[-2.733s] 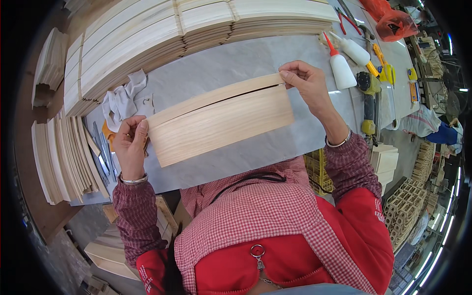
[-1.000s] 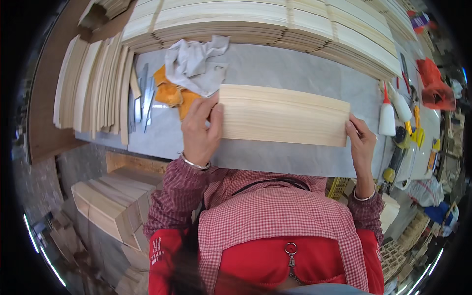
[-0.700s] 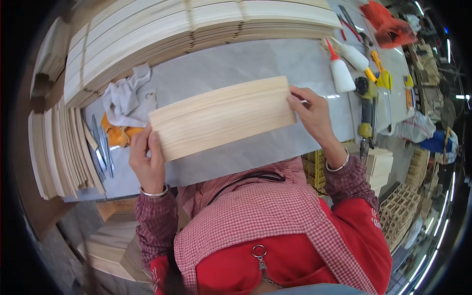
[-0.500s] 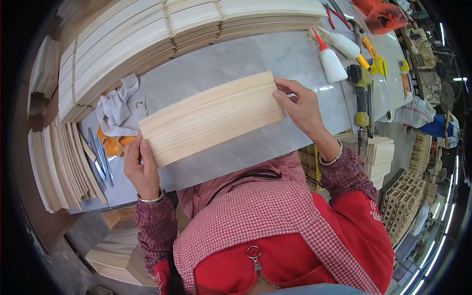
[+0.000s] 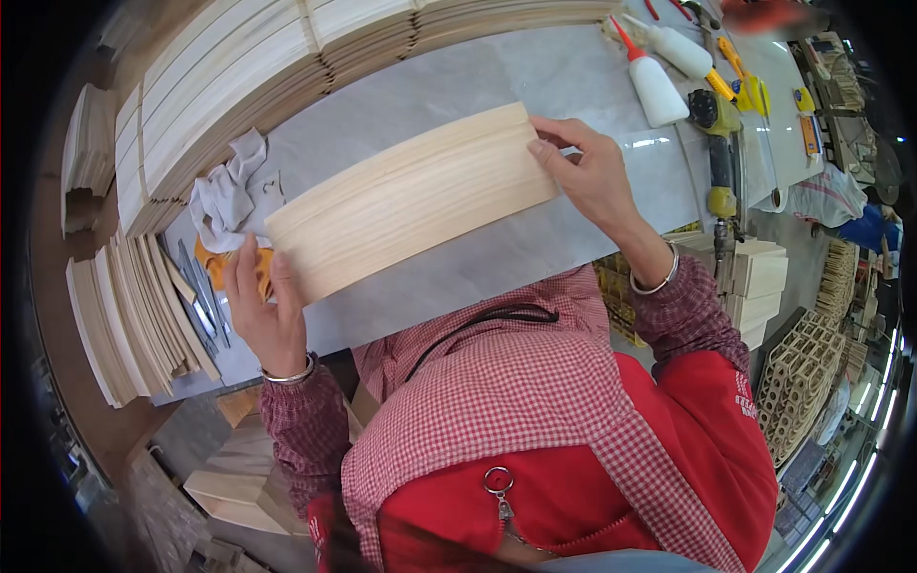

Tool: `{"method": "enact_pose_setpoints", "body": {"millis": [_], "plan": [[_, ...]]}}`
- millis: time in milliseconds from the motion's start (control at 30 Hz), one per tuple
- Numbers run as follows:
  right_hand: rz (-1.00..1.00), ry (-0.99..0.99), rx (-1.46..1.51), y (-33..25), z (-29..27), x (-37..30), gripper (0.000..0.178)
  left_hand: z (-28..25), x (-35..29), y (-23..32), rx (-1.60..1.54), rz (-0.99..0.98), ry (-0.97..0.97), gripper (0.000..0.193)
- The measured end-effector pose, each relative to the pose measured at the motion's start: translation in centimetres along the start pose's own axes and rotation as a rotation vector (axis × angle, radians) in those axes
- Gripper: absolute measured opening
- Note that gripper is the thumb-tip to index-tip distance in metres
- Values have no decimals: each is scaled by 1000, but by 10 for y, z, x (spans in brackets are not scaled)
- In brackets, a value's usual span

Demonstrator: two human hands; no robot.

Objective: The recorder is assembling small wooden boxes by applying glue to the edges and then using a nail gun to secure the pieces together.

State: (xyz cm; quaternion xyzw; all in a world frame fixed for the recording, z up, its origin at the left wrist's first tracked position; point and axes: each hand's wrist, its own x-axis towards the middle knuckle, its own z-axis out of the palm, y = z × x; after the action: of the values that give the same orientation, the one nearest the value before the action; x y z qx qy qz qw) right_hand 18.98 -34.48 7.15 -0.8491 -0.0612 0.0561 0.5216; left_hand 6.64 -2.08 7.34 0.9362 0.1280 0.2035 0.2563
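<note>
A pale wooden board [image 5: 411,196], thin and rectangular with straight grain, is held tilted above the grey tabletop [image 5: 458,81]. Its right end is pinched by my right hand [image 5: 597,177], thumb on the upper face and fingers at the far corner. At the board's left end, my left hand [image 5: 267,310] has its thumb and fingers spread apart. The left thumb is beside or lightly touching the board's edge; I cannot tell which. Behind that hand lie a white cloth [image 5: 229,196] and an orange cloth [image 5: 215,263].
Bundled wooden boards [image 5: 220,100] line the far side. Thin boards [image 5: 134,320] stand at left beside metal strips [image 5: 199,301]. At right are a red-tipped white bottle [image 5: 657,91], another white bottle [image 5: 683,50], a power drill [image 5: 718,158] and a yellow tape measure [image 5: 755,94].
My left hand's fingers have spread and come off the board's left end. My right hand keeps its pinch. The view has shifted a little, and the board sits slightly higher in it.
</note>
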Motion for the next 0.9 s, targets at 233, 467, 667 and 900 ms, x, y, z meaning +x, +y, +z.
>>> {"method": "enact_pose_setpoints", "body": {"millis": [233, 467, 667, 900], "plan": [[1, 2, 7, 5, 2, 1, 28, 35, 21, 68, -9, 494, -258, 74], [-58, 28, 16, 5, 2, 0, 27, 74, 26, 83, 60, 575, -349, 91], [-69, 18, 47, 4, -1, 0, 27, 77, 29, 84, -33, 526, -407, 94], [44, -58, 233, 24, -14, -13, 26, 79, 31, 83, 8, 599, -406, 95]]}}
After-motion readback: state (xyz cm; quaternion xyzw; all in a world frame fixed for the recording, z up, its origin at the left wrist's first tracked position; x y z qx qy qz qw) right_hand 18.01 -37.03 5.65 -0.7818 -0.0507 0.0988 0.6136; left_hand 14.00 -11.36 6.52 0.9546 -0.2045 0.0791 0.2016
